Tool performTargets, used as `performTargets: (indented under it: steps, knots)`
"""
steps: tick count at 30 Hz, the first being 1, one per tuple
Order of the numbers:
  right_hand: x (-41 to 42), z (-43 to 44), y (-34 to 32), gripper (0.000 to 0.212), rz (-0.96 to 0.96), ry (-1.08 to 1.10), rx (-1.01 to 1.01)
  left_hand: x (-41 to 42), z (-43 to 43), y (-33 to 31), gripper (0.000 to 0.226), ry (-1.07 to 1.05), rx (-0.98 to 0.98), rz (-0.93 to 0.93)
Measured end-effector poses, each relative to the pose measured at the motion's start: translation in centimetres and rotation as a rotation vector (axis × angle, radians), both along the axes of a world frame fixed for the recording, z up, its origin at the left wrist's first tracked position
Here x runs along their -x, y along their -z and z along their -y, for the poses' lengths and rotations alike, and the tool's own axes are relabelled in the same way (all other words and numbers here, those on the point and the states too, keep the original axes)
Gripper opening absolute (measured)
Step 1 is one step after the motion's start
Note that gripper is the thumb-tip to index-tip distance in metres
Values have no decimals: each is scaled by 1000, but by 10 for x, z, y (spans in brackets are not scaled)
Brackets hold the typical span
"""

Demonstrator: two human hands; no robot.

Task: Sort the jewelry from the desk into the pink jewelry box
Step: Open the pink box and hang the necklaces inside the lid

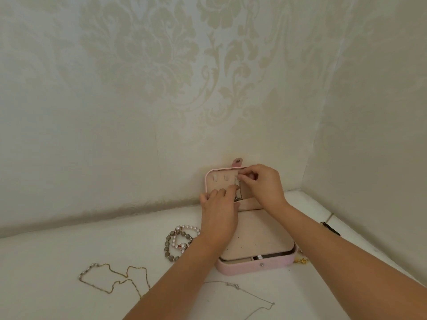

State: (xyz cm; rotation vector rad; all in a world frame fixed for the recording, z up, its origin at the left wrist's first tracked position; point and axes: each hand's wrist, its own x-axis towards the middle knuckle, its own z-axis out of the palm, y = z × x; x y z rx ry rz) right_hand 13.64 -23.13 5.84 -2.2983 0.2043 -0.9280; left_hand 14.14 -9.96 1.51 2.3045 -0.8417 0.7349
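The pink jewelry box (254, 266) stands open on the white desk, its lid (211, 181) leaning upright against the wall. A thin silver chain (238, 192) hangs down the lid's inside from a hook tab. My right hand (263, 183) pinches the top of that chain at the tab. My left hand (219, 211) pinches the chain lower down, just above the lid's pocket. On the desk to the left lie a pearl bracelet (184, 236), a grey bead bracelet (168, 245), a gold chain with pearls (111, 278) and a fine silver necklace (249, 294).
A small gold piece (301, 260) lies at the box's right front corner. A dark object (330, 228) rests by the right wall. Patterned wallpaper walls close in the desk at the back and right, forming a corner behind the box.
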Motion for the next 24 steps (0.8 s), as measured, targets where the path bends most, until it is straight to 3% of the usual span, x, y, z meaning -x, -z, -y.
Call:
performTargets:
  steps: [15,24]
  knots:
    - [4,-13,13,4,-227,74,1,0,-2,-2,25,-36,-123,-96]
    - [7,-11,17,4,-258,69,9,-1,-1,-2,24,-26,-100,-70]
